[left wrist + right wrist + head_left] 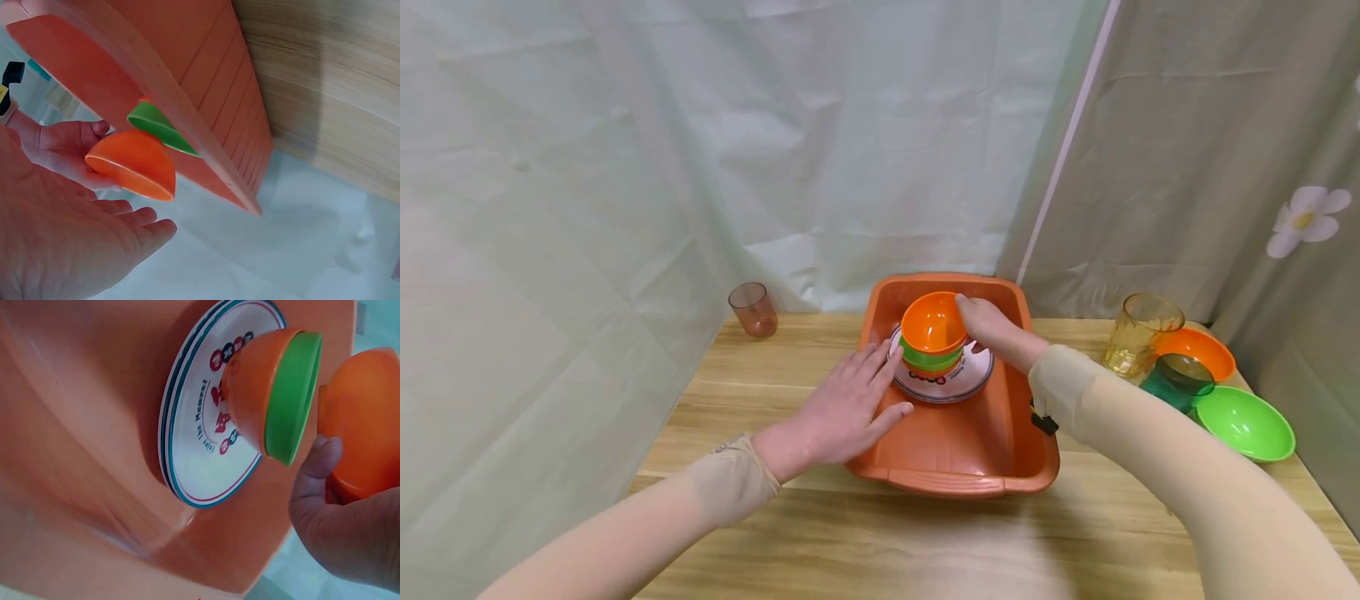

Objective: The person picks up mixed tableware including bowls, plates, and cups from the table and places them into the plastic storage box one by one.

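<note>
In my right hand [996, 329] I hold an orange bowl [931, 321] by its side, with the thumb along it. In the right wrist view this bowl [365, 419] is apart from a green bowl [292, 397] nested in another orange bowl [250, 387]. That nested pair stands on stacked white plates [194, 419] with printed writing, inside an orange basin [955, 450]. My left hand [853, 404] hovers over the basin's left side, fingers extended and holding nothing; in the left wrist view its fingertips are near the held bowl [134, 164] but apart.
A reddish clear cup [754, 310] stands at the table's left back. On the right are a yellow clear cup [1138, 333], an orange bowl [1198, 350], a dark green cup [1176, 382] and a green bowl [1246, 423]. A pale curtain [865, 150] hangs behind the table.
</note>
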Tool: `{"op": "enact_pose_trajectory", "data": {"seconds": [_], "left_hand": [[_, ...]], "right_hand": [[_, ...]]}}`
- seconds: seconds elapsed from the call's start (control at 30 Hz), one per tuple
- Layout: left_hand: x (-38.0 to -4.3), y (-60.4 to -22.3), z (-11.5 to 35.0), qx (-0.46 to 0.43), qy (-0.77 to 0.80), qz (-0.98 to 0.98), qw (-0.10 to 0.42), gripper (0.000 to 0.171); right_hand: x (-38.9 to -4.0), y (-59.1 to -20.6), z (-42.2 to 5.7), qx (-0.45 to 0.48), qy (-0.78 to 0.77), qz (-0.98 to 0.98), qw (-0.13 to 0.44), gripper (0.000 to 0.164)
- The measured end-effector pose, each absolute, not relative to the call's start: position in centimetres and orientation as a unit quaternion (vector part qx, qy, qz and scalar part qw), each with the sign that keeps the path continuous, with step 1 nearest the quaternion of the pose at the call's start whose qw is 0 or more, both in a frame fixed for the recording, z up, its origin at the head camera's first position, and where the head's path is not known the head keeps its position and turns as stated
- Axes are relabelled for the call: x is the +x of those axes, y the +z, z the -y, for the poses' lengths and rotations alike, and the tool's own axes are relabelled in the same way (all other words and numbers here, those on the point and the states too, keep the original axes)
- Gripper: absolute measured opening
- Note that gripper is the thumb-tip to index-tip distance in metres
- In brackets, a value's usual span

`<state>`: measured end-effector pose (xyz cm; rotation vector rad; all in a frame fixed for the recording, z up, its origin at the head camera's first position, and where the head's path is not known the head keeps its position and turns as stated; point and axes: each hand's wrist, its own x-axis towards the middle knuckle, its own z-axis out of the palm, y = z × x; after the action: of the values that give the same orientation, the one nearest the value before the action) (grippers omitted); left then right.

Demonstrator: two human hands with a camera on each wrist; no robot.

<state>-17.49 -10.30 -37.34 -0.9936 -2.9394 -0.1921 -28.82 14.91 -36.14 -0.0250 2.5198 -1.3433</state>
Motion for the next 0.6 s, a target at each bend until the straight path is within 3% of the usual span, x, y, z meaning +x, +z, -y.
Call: {"op": "enact_pose_trajectory", "data": {"seconds": [0.23,0.6], "left_hand": [[-17.5,-37.5,10.4,-0.309,-0.069,0.949,0.001,0.081],[-17.8,-38.0,10.5,-0.311,-0.076,0.947,-0.004,0.08]], "right_hand": [[-29.3,-36.6,-14.7,-0.02,-0.449,-0.884,0.128,0.056],[-29.6,-37.3,-14.7,-0.028,-0.446,-0.882,0.148,0.055]]}}
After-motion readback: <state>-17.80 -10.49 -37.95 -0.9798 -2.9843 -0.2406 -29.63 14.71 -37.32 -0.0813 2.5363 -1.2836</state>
